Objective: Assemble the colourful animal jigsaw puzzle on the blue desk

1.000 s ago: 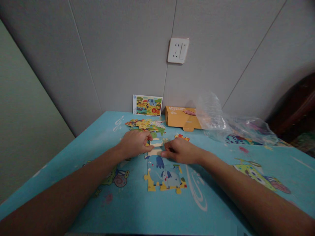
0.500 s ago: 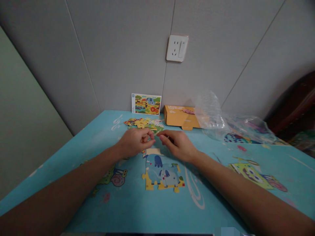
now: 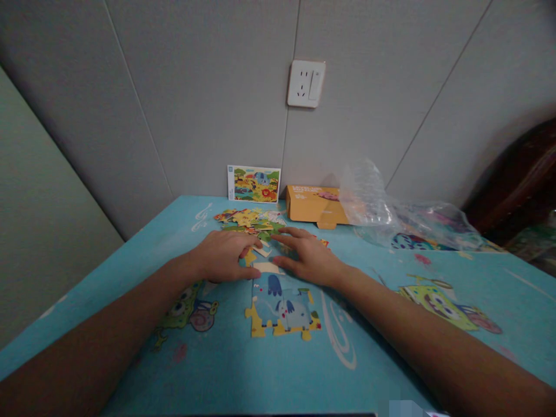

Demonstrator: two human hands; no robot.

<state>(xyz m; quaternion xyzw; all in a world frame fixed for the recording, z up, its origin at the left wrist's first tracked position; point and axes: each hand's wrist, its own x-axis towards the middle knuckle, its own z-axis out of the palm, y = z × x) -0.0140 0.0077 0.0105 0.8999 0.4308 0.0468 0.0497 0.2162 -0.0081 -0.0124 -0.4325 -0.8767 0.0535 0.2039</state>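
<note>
A partly joined jigsaw puzzle [image 3: 284, 310] showing two blue elephants lies flat on the table. Above its top edge, my left hand [image 3: 226, 255] is at the left with thumb and fingers apart, the thumb by the puzzle's upper left corner. Across from it, my right hand [image 3: 315, 258] has its fingers spread, nearest to some loose puzzle pieces [image 3: 262, 250] between the hands. I see nothing held in either hand, though the left fingertips may touch a piece. Behind the hands is a pile of jigsaw pieces [image 3: 237, 218], partly covered by them.
A picture card [image 3: 254, 184] of animals leans against the wall. Beside it stands an orange box [image 3: 310, 207], with clear plastic wrap [image 3: 373, 202] on its right. The blue table cover [image 3: 208, 370] has printed cartoon figures. A wall socket [image 3: 306, 84] is above.
Earlier my fingertips were close together with a small pale edge between them. Now both hands have parted slightly and their fingers have opened over the loose pieces. The view has shifted a little.
</note>
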